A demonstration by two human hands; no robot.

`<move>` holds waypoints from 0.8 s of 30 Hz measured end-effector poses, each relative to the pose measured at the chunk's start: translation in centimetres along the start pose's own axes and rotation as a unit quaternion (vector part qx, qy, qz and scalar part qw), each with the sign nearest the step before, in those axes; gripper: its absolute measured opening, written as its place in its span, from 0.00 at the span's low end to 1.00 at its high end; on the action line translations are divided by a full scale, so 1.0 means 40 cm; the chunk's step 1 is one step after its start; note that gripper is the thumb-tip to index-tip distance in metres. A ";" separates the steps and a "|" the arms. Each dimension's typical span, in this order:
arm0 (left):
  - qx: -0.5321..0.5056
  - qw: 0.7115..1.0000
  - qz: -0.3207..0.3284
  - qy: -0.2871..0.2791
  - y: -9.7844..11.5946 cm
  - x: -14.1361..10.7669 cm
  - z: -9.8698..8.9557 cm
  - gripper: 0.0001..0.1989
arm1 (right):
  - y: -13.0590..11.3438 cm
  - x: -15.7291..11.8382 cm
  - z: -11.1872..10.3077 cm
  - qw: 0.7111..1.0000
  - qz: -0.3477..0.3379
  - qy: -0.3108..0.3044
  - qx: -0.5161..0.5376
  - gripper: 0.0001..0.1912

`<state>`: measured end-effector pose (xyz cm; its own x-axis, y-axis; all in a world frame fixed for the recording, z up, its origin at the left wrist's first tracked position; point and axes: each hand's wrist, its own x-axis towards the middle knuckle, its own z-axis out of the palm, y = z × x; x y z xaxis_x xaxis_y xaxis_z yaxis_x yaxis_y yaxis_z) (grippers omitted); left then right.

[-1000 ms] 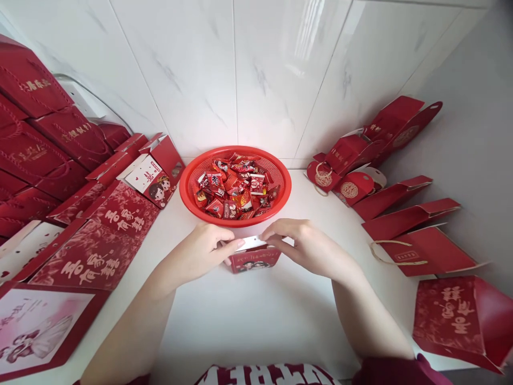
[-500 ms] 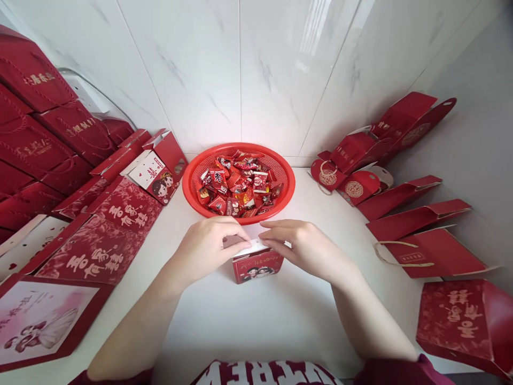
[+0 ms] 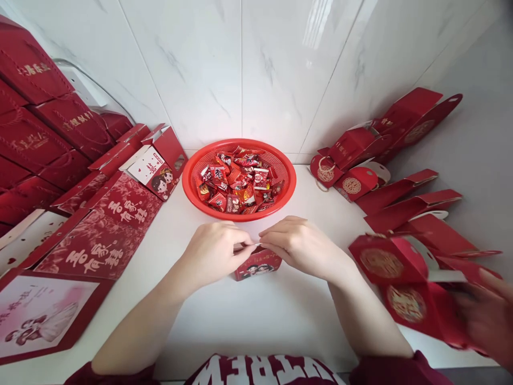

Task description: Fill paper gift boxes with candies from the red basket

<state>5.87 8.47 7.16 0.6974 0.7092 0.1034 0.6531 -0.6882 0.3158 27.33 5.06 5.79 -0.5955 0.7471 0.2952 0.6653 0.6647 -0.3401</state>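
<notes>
A small red gift box [image 3: 259, 265] with a cartoon couple on its front stands upright on the white tabletop, close in front of me. My left hand [image 3: 216, 248] pinches the left part of its top edge between thumb and fingers. From the other side, my right hand [image 3: 302, 246] is closed on the same edge, its fingertips almost meeting the left ones. Both hands partly cover the box top. Just behind them sits a red plastic basket [image 3: 292, 184] holding many wrapped candies [image 3: 240, 184].
Red gift bags [image 3: 40, 123] are stacked at left, beside printed boxes [image 3: 90, 246]. Red boxes and bags [image 3: 356, 152] line the right side. At far right another person's hand [image 3: 487, 315], blurred, holds red boxes with gold emblems [image 3: 404, 302]. A tiled wall [image 3: 208, 69] stands behind.
My fingertips have drawn closer together over the box's top, and its white flap is now mostly hidden. Another person's hand has come in from the right with red boxes.
</notes>
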 end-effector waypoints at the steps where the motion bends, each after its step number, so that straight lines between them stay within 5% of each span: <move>1: 0.005 1.000 0.000 0.010 0.000 0.001 -0.002 0.13 | 0.001 0.002 0.001 1.000 -0.005 0.012 0.005 0.11; 7: 0.007 0.996 -0.072 0.052 -0.016 0.004 -0.014 0.08 | -0.009 0.003 -0.018 0.998 -0.010 0.004 0.068 0.07; 13: 0.024 0.995 -0.067 0.071 -0.026 0.004 -0.015 0.09 | -0.012 -0.018 -0.034 0.998 0.052 -0.018 0.043 0.33; 19: 0.056 0.990 -0.071 0.109 -0.029 0.015 0.009 0.11 | -0.006 -0.021 -0.039 0.997 0.053 -0.038 0.032 0.15; 24: 0.032 0.991 -0.079 0.103 -0.016 0.021 0.015 0.12 | 0.002 -0.020 -0.025 0.992 0.109 -0.053 0.029 0.24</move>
<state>6.21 9.43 6.48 0.5146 0.8200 0.2506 0.7705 -0.5704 0.2844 28.31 4.53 6.43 -0.4867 0.8659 0.1154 0.7578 0.4842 -0.4374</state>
